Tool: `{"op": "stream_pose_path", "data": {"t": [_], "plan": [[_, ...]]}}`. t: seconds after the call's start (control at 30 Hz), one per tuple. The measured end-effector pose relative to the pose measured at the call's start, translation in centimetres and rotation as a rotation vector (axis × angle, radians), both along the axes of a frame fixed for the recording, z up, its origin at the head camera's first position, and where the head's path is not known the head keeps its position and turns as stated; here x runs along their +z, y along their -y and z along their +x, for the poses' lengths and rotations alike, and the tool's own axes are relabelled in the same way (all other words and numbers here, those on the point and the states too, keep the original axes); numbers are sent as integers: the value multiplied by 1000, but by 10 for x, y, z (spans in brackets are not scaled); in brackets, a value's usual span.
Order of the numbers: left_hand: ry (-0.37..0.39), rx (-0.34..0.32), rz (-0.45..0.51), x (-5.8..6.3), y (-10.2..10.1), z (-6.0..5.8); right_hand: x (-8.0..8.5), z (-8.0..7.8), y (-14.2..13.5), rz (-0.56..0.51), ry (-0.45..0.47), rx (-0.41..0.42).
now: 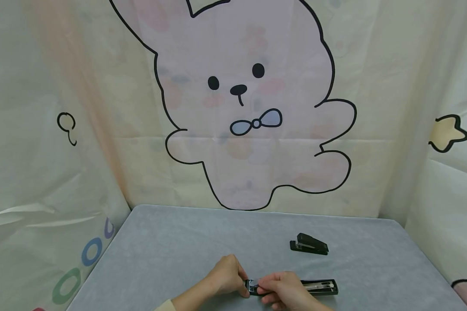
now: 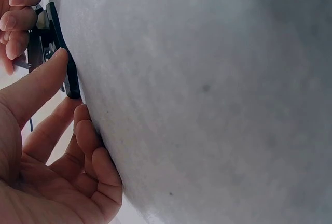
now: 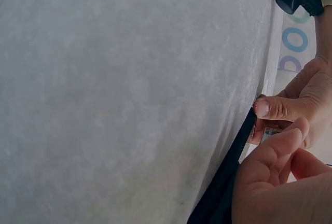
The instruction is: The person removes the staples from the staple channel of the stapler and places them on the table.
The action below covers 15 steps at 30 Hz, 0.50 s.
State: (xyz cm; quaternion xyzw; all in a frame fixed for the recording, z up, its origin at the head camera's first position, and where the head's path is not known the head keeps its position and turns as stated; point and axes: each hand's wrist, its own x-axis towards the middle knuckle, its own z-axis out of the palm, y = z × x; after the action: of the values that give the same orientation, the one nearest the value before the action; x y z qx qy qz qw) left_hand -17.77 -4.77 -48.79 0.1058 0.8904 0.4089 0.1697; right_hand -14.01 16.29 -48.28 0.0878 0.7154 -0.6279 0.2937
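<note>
Grey-covered table [image 1: 171, 242] first: flat, soft-looking surface, probably helps things stay put. On it, at the 6 o'clock side, we have the long black stapler [image 1: 320, 287], opened out lengthwise from 9 to 3 o'clock, likely so its inside can be reached. Right hand [image 1: 286, 290] sits over its middle stretch, fingers curled into a pinch; we judge it's on the stapler itself, but can't tell if anything small is between the tips. Left hand [image 1: 230, 276] pinches the 9 o'clock end, thumb against fingers, presumably bracing it against sliding. Small black stapler [image 1: 309, 244] stands at 1 o'clock, apart, untouched, seemingly out of the way. Silver end piece [image 1: 252, 286] shows between both hands, leaving that spot reachable.
</note>
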Motion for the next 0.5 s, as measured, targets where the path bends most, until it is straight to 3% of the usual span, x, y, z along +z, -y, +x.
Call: {"op": "stream_pose_path", "data": {"t": [0.33,0.5], "plan": [[4,3,11,1,-2,0,2,-2,-1,48,28,-61],[17,3,9,2,-2,0,11,0,-7,26,49,-68]]}}
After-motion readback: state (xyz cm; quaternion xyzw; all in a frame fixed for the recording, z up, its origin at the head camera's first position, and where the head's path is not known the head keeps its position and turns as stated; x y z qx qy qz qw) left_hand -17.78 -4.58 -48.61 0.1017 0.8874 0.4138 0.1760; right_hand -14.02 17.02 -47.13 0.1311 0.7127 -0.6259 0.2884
